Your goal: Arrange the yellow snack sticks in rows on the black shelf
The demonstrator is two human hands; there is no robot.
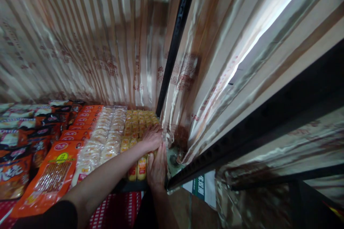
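My left hand [152, 137] lies palm down, fingers stretched out, over the right end of the rows of small yellow wrapped snack packets [132, 143]. Just below it, my right hand [157, 167] stands on edge along the right side of these packets, its fingers extended and the thumb apart. The fingertips of the right hand meet the left hand. What lies beneath both palms is hidden. Left of the yellow packets are columns of clear-wrapped pale round snacks [109, 137], beside orange snack bags [57, 168] laid overlapping.
More orange and dark snack bags [16, 164] fill the shelf's left. A dark metal post [174, 43] rises at the back corner, and a dark rail [242, 125] slants across the right. Striped plastic sheeting [113, 43] hangs behind. A red plastic basket [118, 207] sits below.
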